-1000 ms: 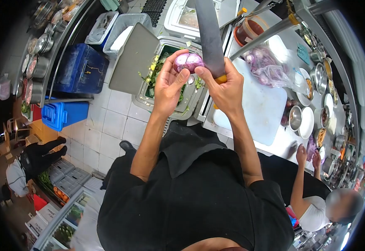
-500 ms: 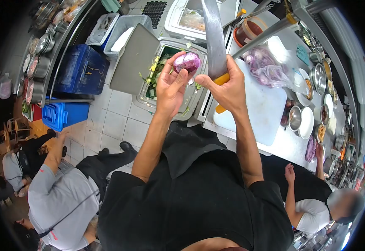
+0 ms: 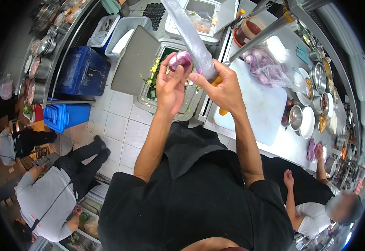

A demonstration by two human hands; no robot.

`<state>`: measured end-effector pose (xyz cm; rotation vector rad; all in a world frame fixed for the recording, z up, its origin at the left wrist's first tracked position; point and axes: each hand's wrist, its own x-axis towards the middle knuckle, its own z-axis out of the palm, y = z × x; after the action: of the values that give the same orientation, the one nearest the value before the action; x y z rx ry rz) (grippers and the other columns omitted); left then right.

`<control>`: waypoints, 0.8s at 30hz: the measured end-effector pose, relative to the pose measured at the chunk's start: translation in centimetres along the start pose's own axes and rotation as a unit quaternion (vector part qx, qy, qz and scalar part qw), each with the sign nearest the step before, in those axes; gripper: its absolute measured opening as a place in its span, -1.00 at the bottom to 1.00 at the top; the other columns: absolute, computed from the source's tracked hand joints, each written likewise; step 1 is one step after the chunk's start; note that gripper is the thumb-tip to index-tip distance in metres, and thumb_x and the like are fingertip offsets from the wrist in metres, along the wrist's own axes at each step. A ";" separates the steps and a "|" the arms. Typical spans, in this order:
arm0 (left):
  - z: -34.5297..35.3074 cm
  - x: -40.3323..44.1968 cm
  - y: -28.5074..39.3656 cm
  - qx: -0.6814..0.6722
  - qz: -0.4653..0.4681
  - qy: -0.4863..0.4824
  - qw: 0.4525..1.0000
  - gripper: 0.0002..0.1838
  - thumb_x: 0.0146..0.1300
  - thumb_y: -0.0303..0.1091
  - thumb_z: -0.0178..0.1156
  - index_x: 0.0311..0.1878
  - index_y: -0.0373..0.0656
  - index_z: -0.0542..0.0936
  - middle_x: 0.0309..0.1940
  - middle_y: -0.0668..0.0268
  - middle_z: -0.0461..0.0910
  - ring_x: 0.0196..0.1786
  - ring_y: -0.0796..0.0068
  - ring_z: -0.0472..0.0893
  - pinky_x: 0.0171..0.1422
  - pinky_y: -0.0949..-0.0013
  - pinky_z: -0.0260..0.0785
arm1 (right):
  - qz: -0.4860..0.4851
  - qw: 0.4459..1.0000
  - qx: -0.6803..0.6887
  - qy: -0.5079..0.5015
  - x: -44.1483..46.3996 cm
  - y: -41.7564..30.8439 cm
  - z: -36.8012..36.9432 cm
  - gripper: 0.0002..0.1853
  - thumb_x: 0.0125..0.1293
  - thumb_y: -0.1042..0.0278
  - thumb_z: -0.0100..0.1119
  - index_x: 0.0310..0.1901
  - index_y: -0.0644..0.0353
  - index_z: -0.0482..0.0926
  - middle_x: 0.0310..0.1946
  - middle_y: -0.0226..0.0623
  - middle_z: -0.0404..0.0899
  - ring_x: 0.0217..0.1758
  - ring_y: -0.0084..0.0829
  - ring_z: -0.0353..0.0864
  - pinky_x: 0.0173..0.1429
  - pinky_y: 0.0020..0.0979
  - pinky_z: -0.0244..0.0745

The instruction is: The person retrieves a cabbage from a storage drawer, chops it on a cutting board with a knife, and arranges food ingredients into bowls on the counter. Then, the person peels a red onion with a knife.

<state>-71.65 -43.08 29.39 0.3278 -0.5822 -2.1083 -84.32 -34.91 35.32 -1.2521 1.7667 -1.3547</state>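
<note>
A red onion [image 3: 180, 60], purple with paler patches, sits in the curled fingers of my left hand [image 3: 170, 83]. My right hand [image 3: 224, 85] is wrapped round the yellow handle of a large knife [image 3: 193, 39]. Its broad blade points up and to the left and is close beside the onion; whether the edge touches it I cannot tell. Below both hands stands a grey bin [image 3: 142, 102] with green scraps [image 3: 153, 79] in it.
A white cutting board [image 3: 253, 111] lies on the counter at right, with a plastic bag of red onions [image 3: 262, 62] at its far end. Blue bins [image 3: 84, 71] stand on the left. Co-workers in grey [image 3: 46, 201] and white [image 3: 312, 213] are on either side.
The knife blade has swung left, tilting toward the onion, and looks blurred. The onion has turned and shifted slightly left. The grey-shirted co-worker has moved away and down at the left.
</note>
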 end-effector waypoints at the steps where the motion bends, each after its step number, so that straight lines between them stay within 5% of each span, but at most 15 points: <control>1: 0.1 0.2 0.3 -0.008 -0.001 -0.002 1.000 -0.45 0.31 -0.51 0.23 0.32 -0.22 0.28 0.11 0.15 0.53 0.16 0.39 0.55 0.44 0.28 0.34 | -0.024 1.000 0.016 -0.001 -0.1 -0.1 0.1 -0.54 0.08 0.11 0.53 -0.15 0.30 0.61 -0.46 -0.43 0.61 -0.40 -0.68 0.49 -0.30 -0.57 0.44; 6: -0.7 -0.1 0.2 0.026 0.001 -0.010 1.000 -0.39 0.22 -0.58 0.30 0.32 -0.19 0.29 0.09 0.15 0.54 0.14 0.42 0.56 0.33 0.34 0.40 | -0.026 0.995 0.049 0.086 0.8 0.0 0.7 -0.53 -0.01 0.21 0.59 -0.16 0.30 0.60 -0.38 -0.43 0.63 -0.35 -0.68 0.52 -0.20 -0.57 0.48; 9: -0.3 -0.4 -0.1 0.045 0.030 -0.028 0.998 -0.33 0.12 -0.65 0.36 0.28 -0.19 0.31 0.07 0.15 0.55 0.12 0.42 0.57 0.26 0.36 0.44 | -0.047 0.993 0.069 0.080 1.2 0.3 0.9 -0.55 -0.02 0.26 0.59 -0.16 0.29 0.61 -0.35 -0.40 0.65 -0.32 -0.66 0.57 -0.17 -0.55 0.52; 18: 0.2 -0.3 1.1 0.219 0.116 -0.065 0.967 -0.32 0.18 -0.59 0.35 0.35 -0.32 0.28 0.20 0.05 0.48 0.24 0.36 0.51 0.31 0.37 0.41 | 0.001 0.989 0.145 0.033 2.2 1.9 0.6 -0.66 -0.04 0.33 0.60 -0.28 0.25 0.64 -0.44 -0.46 0.63 -0.39 -0.69 0.56 -0.24 -0.59 0.51; 24: 0.3 -0.8 0.7 0.219 0.121 -0.046 0.967 -0.33 0.19 -0.57 0.34 0.35 -0.36 0.28 0.18 0.08 0.50 0.21 0.37 0.53 0.31 0.38 0.41 | -0.031 0.982 0.186 -0.002 2.9 3.2 0.6 -0.71 -0.02 0.36 0.58 -0.33 0.22 0.63 -0.49 -0.50 0.60 -0.44 -0.74 0.50 -0.34 -0.63 0.43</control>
<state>-70.81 -42.72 30.03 0.3843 -1.0910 -1.7543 -85.96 -37.72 32.40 -1.1060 1.3956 -1.6243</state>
